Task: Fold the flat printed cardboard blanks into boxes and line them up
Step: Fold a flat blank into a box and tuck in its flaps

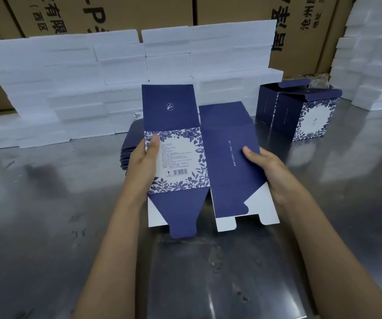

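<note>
Your left hand pinches the blank at its left edge; your right hand grips its right edge; the blank spans between them.

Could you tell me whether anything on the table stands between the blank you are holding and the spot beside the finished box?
Nothing visible does. The blank is held up by the left hand and right hand, and the bare steel table stretches unbroken to the folded box at far right. The stack of flat blanks lies to the left, off that path.

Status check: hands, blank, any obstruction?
Left hand and right hand grip flat blank by side edges. Blank unfolded. One formed box far right. Nothing obstructing.
</note>
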